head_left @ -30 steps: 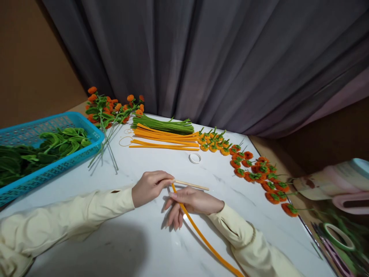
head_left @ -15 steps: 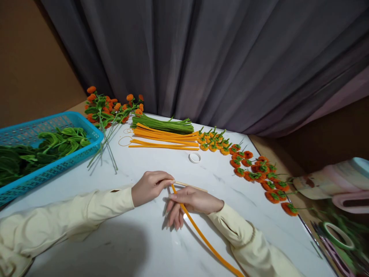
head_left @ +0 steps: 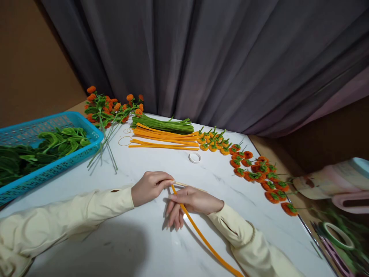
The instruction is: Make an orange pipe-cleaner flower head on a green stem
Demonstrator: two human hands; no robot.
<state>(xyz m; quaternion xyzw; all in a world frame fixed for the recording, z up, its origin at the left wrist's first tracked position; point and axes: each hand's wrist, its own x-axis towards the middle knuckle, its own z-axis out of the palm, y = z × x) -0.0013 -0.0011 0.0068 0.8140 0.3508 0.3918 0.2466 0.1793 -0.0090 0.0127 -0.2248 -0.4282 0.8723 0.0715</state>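
My left hand [head_left: 151,187] pinches one end of a thin wooden stick [head_left: 181,184], together with the end of an orange pipe cleaner [head_left: 198,232]. The stick points to the right and passes behind my right hand [head_left: 194,200]. Between thumb and index finger, my right hand grips the pipe cleaner a little below the stick; its other fingers hang loose. From there the pipe cleaner curves down to the bottom edge of the view. How its end meets the stick is hidden by my left fingertips.
Beyond my hands lie orange pipe cleaners [head_left: 164,144], green pipe cleaners [head_left: 164,124] and a white ring [head_left: 195,157]. Orange flower heads [head_left: 259,167] line the right side. A blue basket [head_left: 95,132] of green leaves stands left, near stemmed flowers [head_left: 99,104]. Green tape [head_left: 337,235] lies far right.
Almost nothing differs. Both hands hold the same place and grip, with only a tiny shift of the fingers.
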